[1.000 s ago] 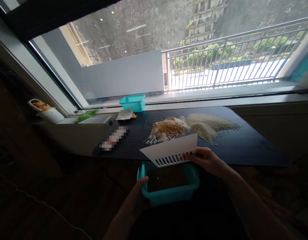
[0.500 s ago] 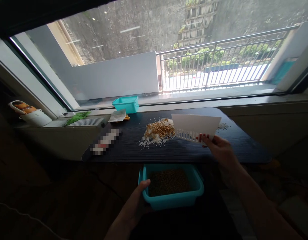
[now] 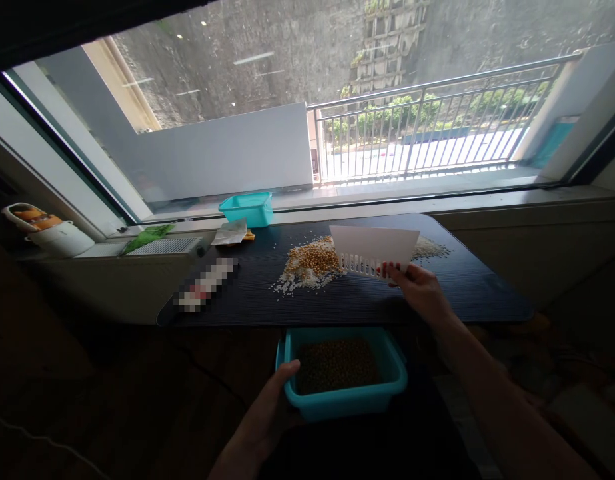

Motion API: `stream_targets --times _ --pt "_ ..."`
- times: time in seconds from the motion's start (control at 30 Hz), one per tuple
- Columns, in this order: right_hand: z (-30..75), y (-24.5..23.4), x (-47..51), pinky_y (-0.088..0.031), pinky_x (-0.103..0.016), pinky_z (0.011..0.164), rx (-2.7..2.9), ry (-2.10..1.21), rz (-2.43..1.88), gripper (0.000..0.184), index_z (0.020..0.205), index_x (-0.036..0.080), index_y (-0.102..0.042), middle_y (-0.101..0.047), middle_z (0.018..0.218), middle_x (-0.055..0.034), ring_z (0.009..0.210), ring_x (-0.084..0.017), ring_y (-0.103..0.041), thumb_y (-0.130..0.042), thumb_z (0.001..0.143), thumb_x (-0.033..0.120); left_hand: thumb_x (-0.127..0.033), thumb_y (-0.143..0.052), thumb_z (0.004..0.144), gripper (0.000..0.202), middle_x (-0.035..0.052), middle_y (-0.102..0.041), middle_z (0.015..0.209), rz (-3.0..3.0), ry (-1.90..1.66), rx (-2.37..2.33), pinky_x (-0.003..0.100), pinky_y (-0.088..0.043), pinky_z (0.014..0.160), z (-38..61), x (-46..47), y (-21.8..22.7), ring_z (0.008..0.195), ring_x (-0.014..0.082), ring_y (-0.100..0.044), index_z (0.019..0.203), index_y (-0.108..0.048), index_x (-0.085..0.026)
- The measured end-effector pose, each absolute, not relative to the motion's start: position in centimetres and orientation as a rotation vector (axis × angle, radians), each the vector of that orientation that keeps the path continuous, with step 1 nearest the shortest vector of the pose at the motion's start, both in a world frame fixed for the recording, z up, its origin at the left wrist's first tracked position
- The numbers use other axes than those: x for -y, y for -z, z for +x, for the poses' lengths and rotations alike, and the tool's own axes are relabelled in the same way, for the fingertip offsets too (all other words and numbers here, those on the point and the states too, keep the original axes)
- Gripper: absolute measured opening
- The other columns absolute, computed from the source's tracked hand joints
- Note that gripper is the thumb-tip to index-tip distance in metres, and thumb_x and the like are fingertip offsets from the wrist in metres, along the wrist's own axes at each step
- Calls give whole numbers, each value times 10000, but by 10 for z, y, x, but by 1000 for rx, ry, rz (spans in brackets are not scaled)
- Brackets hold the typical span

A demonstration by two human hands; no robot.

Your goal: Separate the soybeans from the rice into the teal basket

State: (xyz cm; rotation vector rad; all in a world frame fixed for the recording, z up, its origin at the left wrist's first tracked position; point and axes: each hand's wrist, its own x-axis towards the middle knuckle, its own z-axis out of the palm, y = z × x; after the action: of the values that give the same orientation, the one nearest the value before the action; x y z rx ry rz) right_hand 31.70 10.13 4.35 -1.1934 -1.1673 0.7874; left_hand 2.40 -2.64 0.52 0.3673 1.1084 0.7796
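The yellow grains, mixed with rice, are spread over the table and are taken here as the landmark. To their right, a white scoop with slots along its lower edge is pinched at its lower right corner by the right hand, whose fingertips are seen through the slots. The scoop's long axis is laid roughly left to right, so the grains are found off its far left end, with the scoop lying between them and the right hand. That hand is the nearer of the two. Whether the grains are touched by the scoop cannot be told.

Nearer the body than the grains, and lower, a tub of small brown pieces is clasped at its left side by the left hand, the thumb being hooked over the rim. Farther right of the grains, more rice is partly hidden by the scoop.
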Motion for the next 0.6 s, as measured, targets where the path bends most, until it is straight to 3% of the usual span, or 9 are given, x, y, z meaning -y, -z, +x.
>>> stream_targets --times 0.6 --pt "320 -48 -94 -563 -310 598 1119 -849 -1182 511 793 208 -748 -761 785 -53 746 -219 -700 -793 565 663 -468 -595 853 679 154 -627 1295 390 -772 -1079 420 -537 911 24 26 -6 1234 318 -558 1427 -432 -145"
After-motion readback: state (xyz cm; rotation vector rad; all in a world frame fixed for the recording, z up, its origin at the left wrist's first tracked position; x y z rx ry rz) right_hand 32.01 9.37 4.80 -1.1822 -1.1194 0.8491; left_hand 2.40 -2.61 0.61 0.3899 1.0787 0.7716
